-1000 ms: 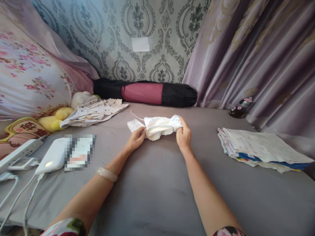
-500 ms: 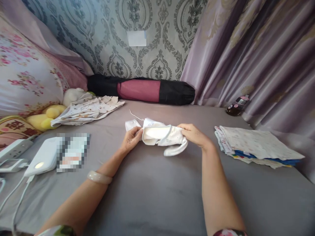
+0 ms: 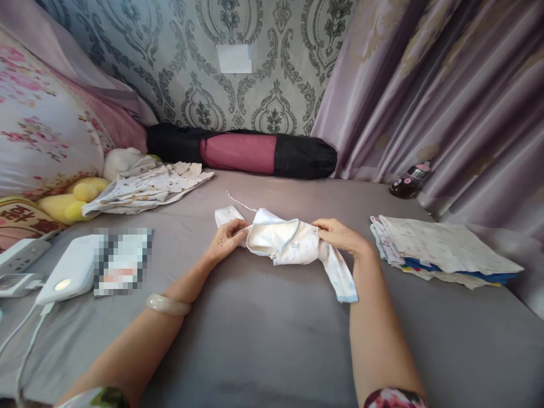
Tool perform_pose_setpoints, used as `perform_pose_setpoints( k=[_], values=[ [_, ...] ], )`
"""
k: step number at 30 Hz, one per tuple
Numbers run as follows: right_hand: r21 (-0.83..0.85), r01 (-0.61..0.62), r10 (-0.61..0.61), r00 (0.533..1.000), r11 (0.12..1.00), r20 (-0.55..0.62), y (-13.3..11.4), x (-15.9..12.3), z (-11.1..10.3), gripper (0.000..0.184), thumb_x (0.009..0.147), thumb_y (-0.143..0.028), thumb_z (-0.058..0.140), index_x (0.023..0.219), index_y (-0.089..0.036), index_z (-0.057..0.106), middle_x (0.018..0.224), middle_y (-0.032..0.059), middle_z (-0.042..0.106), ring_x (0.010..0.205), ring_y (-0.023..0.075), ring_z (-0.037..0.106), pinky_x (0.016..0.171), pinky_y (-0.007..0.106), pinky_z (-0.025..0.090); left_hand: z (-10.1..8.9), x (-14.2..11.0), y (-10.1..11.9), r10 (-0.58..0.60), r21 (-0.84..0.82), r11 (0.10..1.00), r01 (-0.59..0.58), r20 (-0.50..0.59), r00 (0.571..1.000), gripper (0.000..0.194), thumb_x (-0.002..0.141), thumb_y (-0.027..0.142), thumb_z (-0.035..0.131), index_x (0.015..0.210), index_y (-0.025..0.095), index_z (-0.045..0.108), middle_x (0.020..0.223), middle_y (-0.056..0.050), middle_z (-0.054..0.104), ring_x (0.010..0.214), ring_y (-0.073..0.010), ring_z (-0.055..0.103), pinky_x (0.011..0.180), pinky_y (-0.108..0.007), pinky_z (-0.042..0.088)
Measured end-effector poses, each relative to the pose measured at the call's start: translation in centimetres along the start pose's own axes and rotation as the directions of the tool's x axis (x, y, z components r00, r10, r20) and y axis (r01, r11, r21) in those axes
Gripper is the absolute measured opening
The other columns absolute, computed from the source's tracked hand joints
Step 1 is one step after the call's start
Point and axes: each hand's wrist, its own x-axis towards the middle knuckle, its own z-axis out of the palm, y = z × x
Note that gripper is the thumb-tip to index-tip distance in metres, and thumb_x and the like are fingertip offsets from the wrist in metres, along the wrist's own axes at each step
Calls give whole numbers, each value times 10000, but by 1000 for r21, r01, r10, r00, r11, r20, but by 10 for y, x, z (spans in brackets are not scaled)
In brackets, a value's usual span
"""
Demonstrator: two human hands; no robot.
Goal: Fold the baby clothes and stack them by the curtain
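Note:
A small white baby garment [image 3: 289,243] with pale blue trim lies bunched on the grey bed sheet [image 3: 263,340] in the middle of the view. My left hand [image 3: 227,239] pinches its left edge, fingers closed on the cloth. My right hand [image 3: 340,235] grips its right side. One sleeve [image 3: 342,277] hangs out toward me, lying flat on the sheet. A thin white string [image 3: 240,202] trails behind the garment.
A stack of folded cloths [image 3: 442,252] lies at the right. A crumpled printed garment [image 3: 148,184] and plush toys [image 3: 80,195] sit at the left, with a power bank [image 3: 68,275] and cables. A rolled mat in a black bag [image 3: 242,152] lines the wall. A small bottle [image 3: 408,182] stands by the curtain.
My right hand has drawn the garment's right side outward, and a sleeve has come free and now lies stretched toward me. My left hand has kept its pinch.

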Motion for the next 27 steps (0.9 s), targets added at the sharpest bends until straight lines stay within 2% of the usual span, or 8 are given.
perform_pose_setpoints(
  k=[2,5,8,11,17,23,27],
  values=[
    [23,35,-35,999,999,4,-7,-1,1,320,761,-166,488,987,-189,713,1088,60,712,1027,210,627,904,299,454,-2,0,0,7,-30,1000,-7,5,1000,311,784,422,651,934,150,656,839,-42,668,772,-166,598,688,-259,462],
    [15,40,-39,998,999,-46,-18,-4,3,313,840,-232,480,1053,-187,705,1145,75,698,1079,220,615,973,338,432,-3,0,-1,14,-56,998,-14,4,1000,301,772,409,671,941,161,649,811,-26,644,740,-152,580,670,-257,454],
    [30,103,-101,993,994,-60,-25,-5,7,297,869,-321,498,1022,-188,715,1099,70,712,1033,228,630,922,340,463,-3,-1,-3,47,-48,998,-47,1,999,304,768,417,690,945,175,637,780,-4,607,708,-131,550,653,-244,441],
    [34,168,-167,986,985,-26,-28,-4,9,287,848,-374,543,946,-175,724,1006,67,730,951,224,645,841,319,482,-3,-1,-6,93,-42,995,-93,9,996,301,760,440,706,885,178,624,786,-1,599,721,-125,542,666,-239,443],
    [-3,185,-184,982,983,52,-36,-7,12,275,775,-404,611,851,-156,703,866,56,720,800,190,631,701,272,459,-2,-4,-6,99,-90,991,-100,-7,995,333,717,477,740,772,167,629,756,-13,625,698,-129,549,645,-242,441],
    [-32,229,-229,973,973,18,-38,-12,17,320,772,-454,600,790,-150,695,759,29,681,705,158,575,649,258,411,-2,-12,7,75,-30,997,-78,-97,992,354,721,504,723,776,159,671,728,-20,642,660,-124,531,620,-245,424],
    [-48,242,-242,970,969,3,-36,-19,16,358,792,-477,563,784,-148,706,696,0,637,668,142,529,630,251,375,-1,-20,23,94,-48,994,-101,-135,986,390,710,538,715,753,153,670,678,-11,626,641,-124,530,614,-247,428]
  ],
)
